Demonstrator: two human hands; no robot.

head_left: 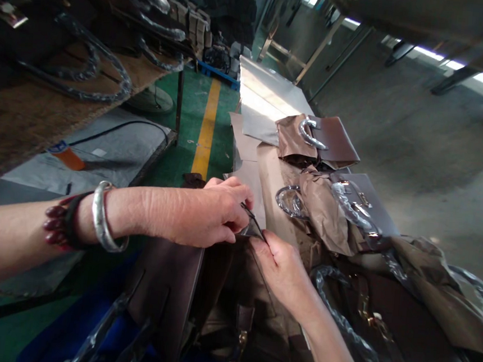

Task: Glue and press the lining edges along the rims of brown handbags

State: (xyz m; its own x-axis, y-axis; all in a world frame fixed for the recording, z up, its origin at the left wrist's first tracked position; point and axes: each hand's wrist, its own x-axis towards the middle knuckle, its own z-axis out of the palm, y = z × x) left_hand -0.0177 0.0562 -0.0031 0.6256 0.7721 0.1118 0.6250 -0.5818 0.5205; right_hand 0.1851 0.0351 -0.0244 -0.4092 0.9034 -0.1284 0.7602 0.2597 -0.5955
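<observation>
A dark brown leather handbag (173, 287) stands open below me at the near end of a long table. My left hand (209, 212), with a silver bangle and bead bracelets on the wrist, is closed in a pinch on a thin black strap or cord (253, 218) at the bag's top edge. My right hand (280, 269) is closed too, its fingertips gripping the same thin strap just right of the left hand. What lies under the fingers is hidden.
More brown handbags (333, 141) with plastic-wrapped handles (309, 131) and brown paper stuffing (326, 208) lie along the table to the right. A bench (40, 112) with black bags is at the left. Green floor with a yellow line (206, 130) runs between.
</observation>
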